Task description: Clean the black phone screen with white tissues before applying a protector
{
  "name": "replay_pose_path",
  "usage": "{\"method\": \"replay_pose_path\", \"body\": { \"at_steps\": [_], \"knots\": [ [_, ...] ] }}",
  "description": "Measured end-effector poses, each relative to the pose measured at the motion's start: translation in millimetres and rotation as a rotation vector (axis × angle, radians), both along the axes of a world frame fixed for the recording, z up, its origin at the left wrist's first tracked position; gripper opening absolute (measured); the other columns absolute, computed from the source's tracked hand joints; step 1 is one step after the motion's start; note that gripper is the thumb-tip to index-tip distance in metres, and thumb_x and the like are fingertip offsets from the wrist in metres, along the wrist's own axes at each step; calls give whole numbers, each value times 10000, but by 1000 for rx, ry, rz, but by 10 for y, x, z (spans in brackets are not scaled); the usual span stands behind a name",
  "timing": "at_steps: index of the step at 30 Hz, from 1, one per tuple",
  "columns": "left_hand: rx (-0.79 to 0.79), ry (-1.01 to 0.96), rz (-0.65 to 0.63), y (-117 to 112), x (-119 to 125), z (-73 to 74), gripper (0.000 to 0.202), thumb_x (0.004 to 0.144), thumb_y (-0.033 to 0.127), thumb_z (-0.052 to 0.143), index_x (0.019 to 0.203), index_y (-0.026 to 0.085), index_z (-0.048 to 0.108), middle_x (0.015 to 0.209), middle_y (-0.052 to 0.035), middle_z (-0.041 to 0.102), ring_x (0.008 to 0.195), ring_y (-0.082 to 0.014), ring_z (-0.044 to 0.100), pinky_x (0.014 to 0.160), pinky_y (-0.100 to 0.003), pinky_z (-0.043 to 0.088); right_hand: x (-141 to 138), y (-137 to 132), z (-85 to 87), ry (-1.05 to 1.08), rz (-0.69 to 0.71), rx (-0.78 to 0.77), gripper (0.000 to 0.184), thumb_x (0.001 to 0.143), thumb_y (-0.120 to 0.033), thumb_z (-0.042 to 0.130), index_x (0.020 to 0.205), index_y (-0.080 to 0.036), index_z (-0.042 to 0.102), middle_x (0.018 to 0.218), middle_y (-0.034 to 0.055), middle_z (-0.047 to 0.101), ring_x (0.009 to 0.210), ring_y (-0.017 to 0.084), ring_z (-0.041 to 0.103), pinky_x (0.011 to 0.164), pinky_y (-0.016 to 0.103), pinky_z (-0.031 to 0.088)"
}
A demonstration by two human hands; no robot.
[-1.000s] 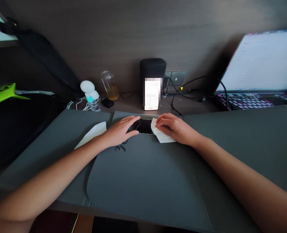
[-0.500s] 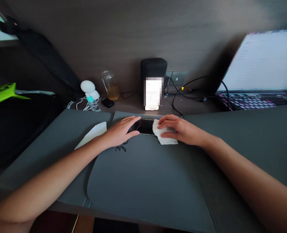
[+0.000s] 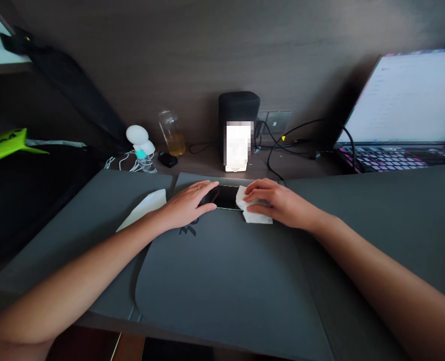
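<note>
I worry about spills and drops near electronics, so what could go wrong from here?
The phone might slip on the grey mat if the left hand loosened while the right hand pressed the white tissue against it.
If knocked, the clear bottle could spill its amber liquid toward the lit screen.

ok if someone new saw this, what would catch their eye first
Probably the glowing, partly pixelated screen, in front of a black box at the back centre. Nearer, at a dark flat device, the left hand spans its left end and the right hand holds a white tissue over its right end. The lime-green object at far left also stands out.
</note>
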State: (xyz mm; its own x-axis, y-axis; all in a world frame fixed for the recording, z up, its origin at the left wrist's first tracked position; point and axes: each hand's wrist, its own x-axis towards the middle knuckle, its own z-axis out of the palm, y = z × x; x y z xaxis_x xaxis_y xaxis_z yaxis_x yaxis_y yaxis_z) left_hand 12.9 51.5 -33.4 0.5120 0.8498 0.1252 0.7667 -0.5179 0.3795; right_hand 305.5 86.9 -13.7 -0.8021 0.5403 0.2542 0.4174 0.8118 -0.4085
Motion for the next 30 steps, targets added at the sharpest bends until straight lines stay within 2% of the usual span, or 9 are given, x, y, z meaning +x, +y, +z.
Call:
{"method": "replay_pose_path", "body": {
  "at_steps": [3, 8, 12, 15, 18, 22, 26, 30],
  "knots": [
    [7, -1, 4, 1, -3, -5, 542, 982, 402, 500, 1475, 257, 328, 1519, -58, 421, 1408, -229, 367, 1147, -369, 325, -11, -2, 1, -3, 49, -34, 192, 940, -328, 578, 1055, -216, 682, 1146, 89, 600, 1092, 218, 577, 950, 396, 478],
    [7, 18, -7, 8, -15, -23, 544, 991, 414, 480, 1484, 251, 319, 1527, -63, 410, 1423, -215, 341, 1155, -372, 313, 41, 18, 22, -20, 6, -21, 198, 942, -345, 565, 1032, -225, 695, 1135, 87, 606, 1060, 222, 591, 936, 413, 483],
    [12, 23, -6, 11, -11, -21, 547, 990, 406, 483, 1485, 236, 323, 1529, -71, 406, 1419, -207, 347, 1154, -365, 317, 35, 2, 38, -52, 51, -15, 208, 944, -320, 561, 1073, -219, 690, 1164, 92, 596, 1097, 225, 578, 948, 403, 475],
    [19, 20, -7, 10, -9, -24, 550, 992, 407, 482, 1487, 225, 324, 1526, -77, 410, 1420, -203, 345, 1158, -359, 310, 40, 6, 39, -28, 35, -40, 209, 941, -324, 566, 1053, -211, 701, 1143, 94, 604, 1047, 215, 601, 923, 388, 489],
    [12, 25, -7, 8, -10, -25, 556, 990, 417, 484, 1487, 225, 325, 1525, -79, 411, 1423, -211, 339, 1158, -367, 311, 42, 4, 44, -36, 17, -11, 210, 945, -317, 555, 1048, -210, 703, 1138, 97, 609, 1055, 223, 596, 929, 397, 483],
    [4, 23, -1, 4, -10, -16, 552, 990, 412, 482, 1488, 237, 319, 1533, -72, 402, 1422, -218, 345, 1158, -376, 313, 35, -6, 51, -64, 77, -19, 240, 962, -299, 527, 1111, -222, 697, 1177, 94, 602, 1091, 217, 591, 945, 384, 480],
    [2, 29, -8, 5, -8, -9, 541, 997, 410, 472, 1486, 234, 322, 1535, -72, 400, 1426, -215, 337, 1162, -369, 303, 19, -22, 51, -46, 32, -5, 228, 955, -298, 542, 1079, -218, 716, 1152, 96, 616, 1048, 216, 610, 930, 390, 493],
    [9, 30, -15, 9, -9, -12, 545, 998, 414, 469, 1489, 238, 313, 1538, -78, 394, 1424, -221, 342, 1160, -373, 303, -20, -51, 49, -58, 55, 26, 243, 966, -267, 513, 1092, -221, 715, 1146, 91, 628, 1055, 216, 611, 928, 386, 494]
  ]
}}
